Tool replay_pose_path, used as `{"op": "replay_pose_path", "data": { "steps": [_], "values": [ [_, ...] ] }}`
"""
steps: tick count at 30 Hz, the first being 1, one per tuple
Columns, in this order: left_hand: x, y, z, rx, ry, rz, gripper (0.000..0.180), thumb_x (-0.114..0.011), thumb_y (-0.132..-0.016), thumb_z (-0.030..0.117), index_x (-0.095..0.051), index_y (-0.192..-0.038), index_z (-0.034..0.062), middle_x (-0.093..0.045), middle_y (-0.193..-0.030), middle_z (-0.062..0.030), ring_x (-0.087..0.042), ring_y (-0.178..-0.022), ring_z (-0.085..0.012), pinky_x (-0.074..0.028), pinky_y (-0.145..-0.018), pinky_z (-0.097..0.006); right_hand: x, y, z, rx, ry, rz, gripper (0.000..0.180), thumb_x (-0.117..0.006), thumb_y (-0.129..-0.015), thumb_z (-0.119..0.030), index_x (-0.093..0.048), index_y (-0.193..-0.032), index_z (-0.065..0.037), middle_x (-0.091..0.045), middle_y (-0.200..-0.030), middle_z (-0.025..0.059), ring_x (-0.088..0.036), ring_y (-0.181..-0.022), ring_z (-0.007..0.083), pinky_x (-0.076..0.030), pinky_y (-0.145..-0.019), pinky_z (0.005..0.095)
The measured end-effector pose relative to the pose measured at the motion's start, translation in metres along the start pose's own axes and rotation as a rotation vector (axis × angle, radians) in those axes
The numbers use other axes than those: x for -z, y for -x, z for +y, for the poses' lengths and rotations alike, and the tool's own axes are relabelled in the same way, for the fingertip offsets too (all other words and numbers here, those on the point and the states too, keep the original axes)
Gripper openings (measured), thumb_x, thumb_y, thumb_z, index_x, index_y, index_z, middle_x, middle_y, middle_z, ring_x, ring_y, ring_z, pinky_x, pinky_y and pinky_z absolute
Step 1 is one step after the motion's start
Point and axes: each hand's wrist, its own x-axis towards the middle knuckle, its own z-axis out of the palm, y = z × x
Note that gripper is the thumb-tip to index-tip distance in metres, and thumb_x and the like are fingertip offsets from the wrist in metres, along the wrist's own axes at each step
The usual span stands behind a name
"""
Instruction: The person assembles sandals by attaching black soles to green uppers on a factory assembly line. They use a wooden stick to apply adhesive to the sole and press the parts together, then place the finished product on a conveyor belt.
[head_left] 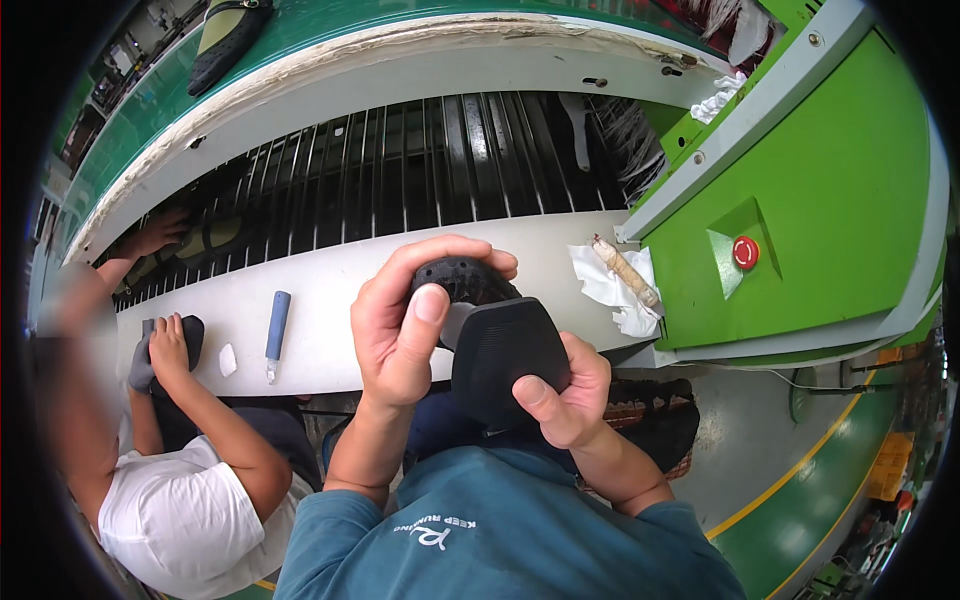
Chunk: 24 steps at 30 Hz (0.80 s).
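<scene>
Black shoe (pixel 492 340) held up between both hands over the near edge of the white ledge (pixel 320 330), sole side toward the camera, long axis running from upper left to lower right. Left hand (pixel 405 325) wrapped over the rounded upper end, fingers curled across the top, thumb pressed flat on the near face. Right hand (pixel 565 385) clamped on the lower right edge, thumb over the sole, so neither hand free. Farther left on the ledge, well apart: a blue-handled tool (pixel 276 330). At the far left, a co-worker's hand (pixel 168 345) resting on another dark shoe (pixel 190 340). To the right, a crumpled white cloth (pixel 610 285) beside the green machine housing (pixel 830 180).
</scene>
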Motion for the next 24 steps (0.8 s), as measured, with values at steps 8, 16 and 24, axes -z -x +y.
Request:
{"op": "replay_pose_path", "data": {
  "steps": [8, 16, 24],
  "values": [
    [0.000, 0.004, -0.003, -0.087, -0.099, -0.018, 0.046, -0.053, -0.112, 0.032, -0.059, -0.128, -0.0112, -0.074, -0.109, -0.0268, -0.075, -0.099, -0.0338, -0.063, -0.090, -0.046, 0.001, 0.000, 0.004, -0.009, 0.004, 0.009, 0.032, -0.079, -0.098, -0.017, -0.069, -0.114, 0.008, -0.070, -0.089, 0.0053, -0.062, -0.075, 0.0097, -0.049, -0.067, 0.0259],
    [0.005, -0.005, -0.012, -0.125, -0.057, -0.081, 0.034, -0.060, -0.109, 0.020, -0.064, -0.130, -0.0074, -0.078, -0.112, -0.0214, -0.077, -0.102, -0.0279, -0.061, -0.094, -0.039, -0.002, -0.003, 0.008, -0.036, -0.049, 0.066, 0.030, -0.076, -0.101, -0.018, -0.070, -0.119, 0.005, -0.072, -0.094, 0.0030, -0.062, -0.082, 0.0078, -0.051, -0.074, 0.0254],
    [0.001, -0.010, -0.006, -0.060, -0.025, -0.133, 0.032, -0.064, -0.106, 0.018, -0.068, -0.125, -0.0079, -0.079, -0.111, -0.0200, -0.078, -0.103, -0.0275, -0.061, -0.095, -0.039, 0.003, 0.000, 0.006, -0.024, -0.053, 0.074, 0.032, -0.076, -0.101, -0.019, -0.070, -0.121, 0.006, -0.072, -0.092, 0.0027, -0.064, -0.080, 0.0093, -0.053, -0.073, 0.0264]
  ]
}}
